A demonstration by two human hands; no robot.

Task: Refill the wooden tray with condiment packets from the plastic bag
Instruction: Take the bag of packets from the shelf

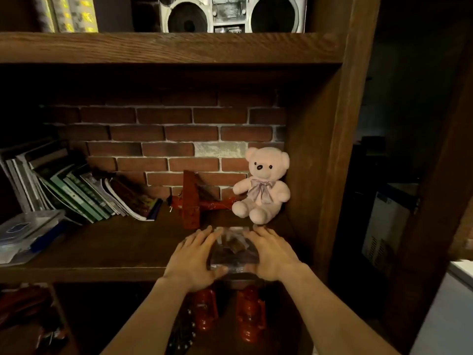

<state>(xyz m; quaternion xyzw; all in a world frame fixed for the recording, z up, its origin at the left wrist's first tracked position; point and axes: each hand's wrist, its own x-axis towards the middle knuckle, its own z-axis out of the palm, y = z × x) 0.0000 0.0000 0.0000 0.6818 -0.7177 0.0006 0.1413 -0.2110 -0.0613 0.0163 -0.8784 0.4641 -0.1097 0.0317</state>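
Observation:
A clear plastic bag (234, 249) with a few brown packets inside rests on the wooden shelf (115, 249), near its front edge. My left hand (195, 257) lies against the bag's left side, fingers spread. My right hand (268, 254) presses on its right side, so both hands hold the bag between them. No wooden tray shows in this view.
A pink teddy bear (263, 185) sits just behind the bag, with a red wooden toy (192, 201) to its left. Leaning books (76, 190) and a clear lidded box (28, 231) fill the shelf's left. Two red lanterns (225, 313) stand on the shelf below. A boombox (231, 14) sits above.

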